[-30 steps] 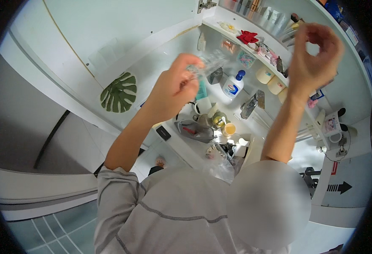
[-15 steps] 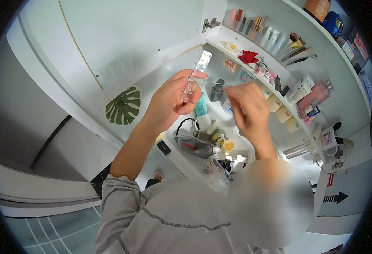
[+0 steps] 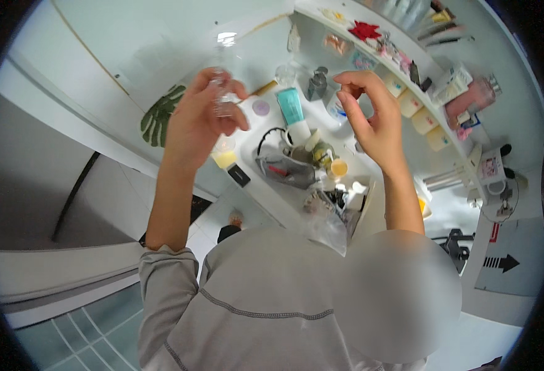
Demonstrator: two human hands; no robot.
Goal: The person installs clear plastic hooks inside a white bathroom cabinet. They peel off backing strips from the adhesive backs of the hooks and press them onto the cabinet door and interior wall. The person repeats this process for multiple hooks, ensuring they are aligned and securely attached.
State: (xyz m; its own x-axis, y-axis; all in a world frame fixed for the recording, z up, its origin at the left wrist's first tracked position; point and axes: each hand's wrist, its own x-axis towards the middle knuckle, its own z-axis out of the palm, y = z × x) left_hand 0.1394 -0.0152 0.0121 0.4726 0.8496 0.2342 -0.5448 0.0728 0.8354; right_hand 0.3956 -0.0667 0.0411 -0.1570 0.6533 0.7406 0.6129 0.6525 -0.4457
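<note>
My left hand [image 3: 191, 127] is raised at centre left, with its fingers closed round a clear plastic strip [image 3: 223, 99]. The strip is see-through, has small bumps along it and stands upright; its exact kind cannot be made out. On the right, my right hand [image 3: 374, 117] is held up at about the same height. Its thumb and forefinger curve toward each other with a gap between them, and nothing shows in it. Between the hands, lower down, lie a teal tube with a white cap [image 3: 290, 106] and a dark grey bottle [image 3: 317, 83].
Below sits a white basin unit with a grey pouch [image 3: 284, 170], a yellow-topped jar [image 3: 338, 167] and a clear plastic bag [image 3: 327, 226]. An open cabinet with crowded shelves runs along the right, a red flower [image 3: 364, 30] on one shelf. A green leaf-shaped piece [image 3: 160, 120] is at left.
My left hand has moved left with the clear strip, away from my right hand. My right hand has risen slightly, and its thumb and forefinger have spread apart. The view has shifted too.
</note>
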